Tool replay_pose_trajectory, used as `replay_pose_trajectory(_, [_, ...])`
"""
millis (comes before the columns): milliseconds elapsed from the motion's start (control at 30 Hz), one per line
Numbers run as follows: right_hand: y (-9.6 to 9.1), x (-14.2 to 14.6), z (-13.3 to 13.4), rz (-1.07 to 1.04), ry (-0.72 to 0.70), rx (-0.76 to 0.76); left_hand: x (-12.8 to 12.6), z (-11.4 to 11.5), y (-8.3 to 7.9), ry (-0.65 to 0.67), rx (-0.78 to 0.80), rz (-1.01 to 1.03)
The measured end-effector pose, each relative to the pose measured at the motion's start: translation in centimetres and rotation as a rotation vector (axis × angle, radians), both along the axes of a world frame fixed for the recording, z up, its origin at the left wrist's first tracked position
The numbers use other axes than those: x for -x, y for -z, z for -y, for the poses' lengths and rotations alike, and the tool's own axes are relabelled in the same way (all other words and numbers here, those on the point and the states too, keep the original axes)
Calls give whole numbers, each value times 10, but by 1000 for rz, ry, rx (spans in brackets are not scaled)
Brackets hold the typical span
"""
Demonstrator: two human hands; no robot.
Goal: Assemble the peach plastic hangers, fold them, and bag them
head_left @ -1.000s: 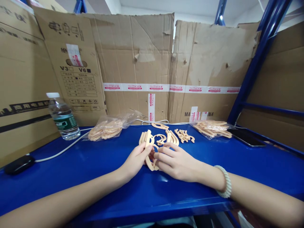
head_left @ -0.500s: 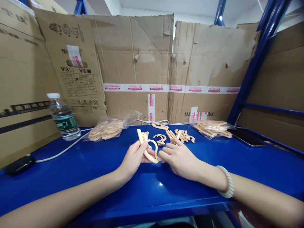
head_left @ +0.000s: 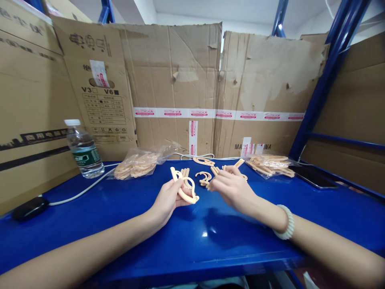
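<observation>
My left hand (head_left: 168, 196) is closed on a beige plastic hanger piece (head_left: 192, 198), an arm with a curved loop, pinched between thumb and fingers above the table. To the right, my right hand (head_left: 233, 188) is closed around a slim beige bar (head_left: 240, 163) whose end sticks up past the fingers. The two hands are apart. Behind them lie beige hooks (head_left: 205, 177), several straight strips (head_left: 185, 172) and a loose looped piece (head_left: 203, 161). My right hand partly hides another pile of small beige parts.
Clear bags of beige pieces lie at left (head_left: 138, 162) and right (head_left: 270, 164). A water bottle (head_left: 86, 156), a black device (head_left: 30, 208) with a white cable (head_left: 78, 195), and a dark phone (head_left: 314, 176) rest on the blue table (head_left: 144, 249). Cardboard (head_left: 177, 88) stands behind.
My right hand has moved away from the hanger piece in my left hand, up and to the right, with the beige bar. My left hand has shifted slightly left.
</observation>
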State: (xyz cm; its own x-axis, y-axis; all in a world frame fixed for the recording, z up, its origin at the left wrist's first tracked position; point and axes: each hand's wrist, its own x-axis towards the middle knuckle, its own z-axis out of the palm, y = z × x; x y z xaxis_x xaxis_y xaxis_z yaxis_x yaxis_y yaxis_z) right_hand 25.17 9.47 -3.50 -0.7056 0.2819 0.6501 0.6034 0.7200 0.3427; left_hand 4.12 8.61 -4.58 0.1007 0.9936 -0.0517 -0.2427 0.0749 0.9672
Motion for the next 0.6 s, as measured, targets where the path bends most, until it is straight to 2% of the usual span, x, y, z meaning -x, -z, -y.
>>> replay_pose_trajectory(100, [-5, -17, -17, -197, 78, 155, 0, 0, 3, 53, -21, -15])
replay_pose_trajectory(200, [-5, -33, -35, -194, 139, 219, -2, 3, 7, 138, -37, -43])
replay_pose_trajectory(333, [3, -38, -49, -145, 63, 331, -4, 7, 10, 226, -41, -57])
replay_pose_trajectory(467, [10, -29, -48, -179, -42, 489, -4, 6, 10, 236, -34, -56])
replay_pose_trajectory(600, [14, -22, -42, -196, -21, 596, -4, 4, 11, 233, -39, -62])
